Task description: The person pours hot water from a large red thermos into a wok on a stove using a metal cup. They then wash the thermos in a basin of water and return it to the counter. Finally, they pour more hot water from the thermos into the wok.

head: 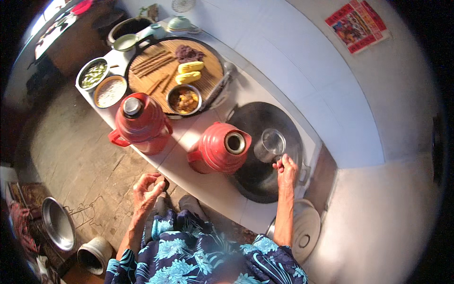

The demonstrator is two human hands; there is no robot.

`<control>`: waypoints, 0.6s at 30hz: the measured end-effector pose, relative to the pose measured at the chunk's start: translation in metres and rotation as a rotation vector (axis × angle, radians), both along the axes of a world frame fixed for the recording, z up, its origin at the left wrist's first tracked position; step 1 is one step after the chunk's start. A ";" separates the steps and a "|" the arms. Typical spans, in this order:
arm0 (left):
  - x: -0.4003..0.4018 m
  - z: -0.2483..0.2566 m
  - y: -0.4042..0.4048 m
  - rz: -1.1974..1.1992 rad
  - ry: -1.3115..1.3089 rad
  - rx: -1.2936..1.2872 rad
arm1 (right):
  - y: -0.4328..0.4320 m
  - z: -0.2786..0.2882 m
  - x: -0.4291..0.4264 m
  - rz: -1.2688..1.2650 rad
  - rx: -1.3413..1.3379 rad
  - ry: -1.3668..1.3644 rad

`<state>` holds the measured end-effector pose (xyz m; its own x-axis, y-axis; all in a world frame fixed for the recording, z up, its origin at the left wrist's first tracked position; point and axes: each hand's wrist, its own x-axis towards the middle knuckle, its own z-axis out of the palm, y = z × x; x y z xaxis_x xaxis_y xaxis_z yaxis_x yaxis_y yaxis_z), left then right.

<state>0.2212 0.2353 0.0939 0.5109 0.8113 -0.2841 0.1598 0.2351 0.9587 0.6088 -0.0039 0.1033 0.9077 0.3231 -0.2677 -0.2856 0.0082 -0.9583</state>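
Note:
My right hand [286, 170] grips the handle of a shiny metal dipper [270, 146], held over the dark wok [260, 190] set in the counter. Between the fingers and thumb of my left hand [145, 191] is a small brown stopper [161, 181], partly covered by the fingers; this hand is off the counter's front edge. A red thermos flask [216, 149] with an uncovered mouth stands beside the wok, overlapping its rim in this view. Farther left stands a second red thermos flask [143, 122], with a silvery top over its mouth.
On the pale tiled counter [198, 184], a round slatted board [152, 78] carries chopsticks [152, 64], two yellow corn cobs [188, 77], a purple mass [189, 54] and a bowl of food [183, 100]. Several bowls surround it. A round lid [305, 234] leans at the counter's right end.

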 end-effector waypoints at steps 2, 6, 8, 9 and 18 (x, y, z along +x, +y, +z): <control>-0.002 -0.005 0.002 -0.010 0.020 -0.009 | -0.002 0.035 -0.005 0.053 -0.052 -0.098; 0.000 -0.010 0.001 -0.054 -0.029 0.021 | -0.001 0.099 -0.032 0.070 -0.041 -0.226; 0.000 -0.005 0.001 -0.082 -0.015 -0.018 | 0.002 0.122 -0.041 0.107 -0.031 -0.258; 0.000 -0.003 0.002 -0.097 -0.008 -0.037 | 0.005 0.133 -0.047 0.126 -0.046 -0.287; -0.006 -0.013 0.004 -0.099 -0.034 -0.020 | 0.033 0.166 -0.070 0.259 -0.201 -0.424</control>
